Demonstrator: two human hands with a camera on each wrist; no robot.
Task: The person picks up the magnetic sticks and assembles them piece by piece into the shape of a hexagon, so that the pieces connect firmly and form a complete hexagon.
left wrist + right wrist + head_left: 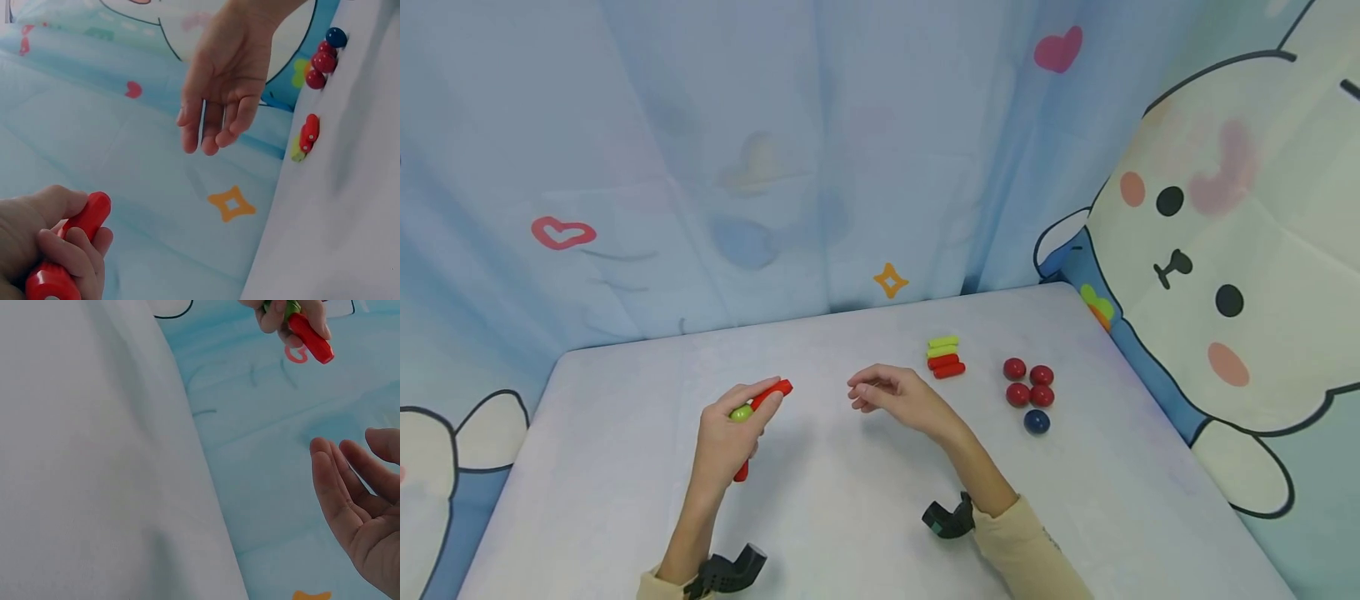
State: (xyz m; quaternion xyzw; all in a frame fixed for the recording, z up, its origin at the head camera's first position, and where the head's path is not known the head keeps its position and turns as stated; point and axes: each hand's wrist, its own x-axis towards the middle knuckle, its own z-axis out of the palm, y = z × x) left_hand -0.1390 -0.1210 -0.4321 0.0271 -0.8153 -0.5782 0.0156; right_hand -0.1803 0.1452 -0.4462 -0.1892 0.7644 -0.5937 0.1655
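Note:
My left hand (724,442) grips a joined toy piece with red rods (782,387) and a yellow-green ball (741,413), held above the table. One red end points away past the thumb; another red rod end (741,472) shows below the palm. In the left wrist view the fingers wrap around the red rods (94,212), hiding how they join. My right hand (895,396) hovers to the right of it, fingers loosely bent and nothing in them, as the right wrist view also shows of this hand (369,512).
On the white table (842,517), two yellow-green rods (943,347) and two red rods (946,367) lie side by side beyond my right hand. Further right sit several dark red balls (1018,394) and one dark blue ball (1037,422). A blue patterned curtain (715,167) hangs behind the table.

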